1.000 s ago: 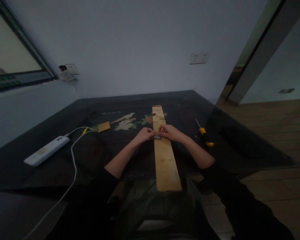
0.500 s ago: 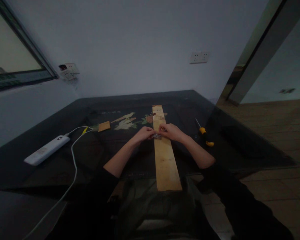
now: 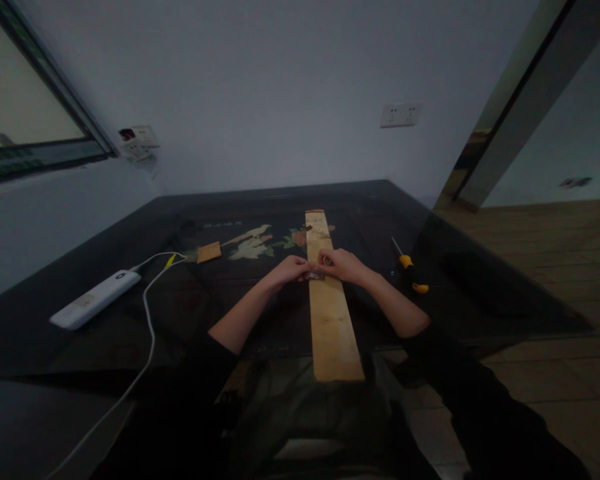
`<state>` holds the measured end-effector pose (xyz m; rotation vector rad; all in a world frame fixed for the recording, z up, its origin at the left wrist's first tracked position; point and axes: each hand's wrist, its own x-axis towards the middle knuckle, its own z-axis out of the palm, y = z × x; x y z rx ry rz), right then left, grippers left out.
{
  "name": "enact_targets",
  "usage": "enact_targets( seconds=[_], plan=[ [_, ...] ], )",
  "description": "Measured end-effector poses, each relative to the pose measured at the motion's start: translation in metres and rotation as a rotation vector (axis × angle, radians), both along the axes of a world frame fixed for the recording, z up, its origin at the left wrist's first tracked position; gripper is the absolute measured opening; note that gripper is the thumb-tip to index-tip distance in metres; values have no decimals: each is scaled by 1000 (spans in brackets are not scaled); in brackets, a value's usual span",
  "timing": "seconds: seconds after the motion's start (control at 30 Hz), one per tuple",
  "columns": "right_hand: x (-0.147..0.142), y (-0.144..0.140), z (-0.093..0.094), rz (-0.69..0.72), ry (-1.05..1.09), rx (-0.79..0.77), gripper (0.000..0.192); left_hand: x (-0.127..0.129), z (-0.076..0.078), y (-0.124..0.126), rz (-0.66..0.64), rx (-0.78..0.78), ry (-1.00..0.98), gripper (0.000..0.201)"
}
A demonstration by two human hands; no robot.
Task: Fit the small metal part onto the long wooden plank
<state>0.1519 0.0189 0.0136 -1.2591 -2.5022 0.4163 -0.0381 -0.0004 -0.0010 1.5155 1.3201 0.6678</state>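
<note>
A long pale wooden board (image 3: pixel 333 327) lies lengthwise in front of me on the dark table, its near end reaching past the table edge over my lap. Across its middle rests a small shiny metal piece (image 3: pixel 315 275), mostly covered by fingers, so its exact kind is unclear. My left hand (image 3: pixel 293 268) pinches the piece from the left, fingers closed. From the right, my right hand (image 3: pixel 344 265) has curled fingers, its thumb and fingertip closed at the same piece above the board. The fingertips of both hands almost meet.
A screwdriver (image 3: pixel 409 272) with a yellow and black handle lies right of my right arm. To the left are a small square wooden piece (image 3: pixel 209 252) and a white power strip (image 3: pixel 95 300), whose cable (image 3: pixel 151 333) hangs over the table edge. A wall stands behind the table.
Almost nothing differs. My fingers have shifted very slightly at the metal piece, which now shows less; the board and the other things stay put.
</note>
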Motion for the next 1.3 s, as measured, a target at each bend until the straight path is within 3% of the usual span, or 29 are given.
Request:
enact_targets(
  seconds=[0.2, 0.47, 0.7, 0.87, 0.97, 1.07, 1.17, 1.3],
  plan=[
    [1, -1, 3, 21, -13, 32, 27, -1, -2, 2, -10, 2, 4, 28],
    [0, -4, 8, -27, 15, 48, 25, 0, 6, -1, 79, 29, -6, 25],
    [-1, -3, 4, -18, 34, 22, 21, -1, -2, 3, 49, 50, 60, 26],
    [-4, -2, 6, 18, 298, 3, 15, -2, -6, 4, 15, 71, 76, 30],
    [-5, 1, 6, 52, 605, -142, 23, -2, -5, 4, 12, 65, 73, 26],
    [-5, 3, 2, 37, 828, -466, 34, -2, -5, 4, 15, 66, 76, 25],
    [-3, 4, -2, 48, 928, -777, 38, -2, -5, 4, 17, 73, 76, 26],
    [-3, 4, -4, 54, 964, -950, 29, -2, -6, 5, 18, 75, 94, 26]
  ],
)
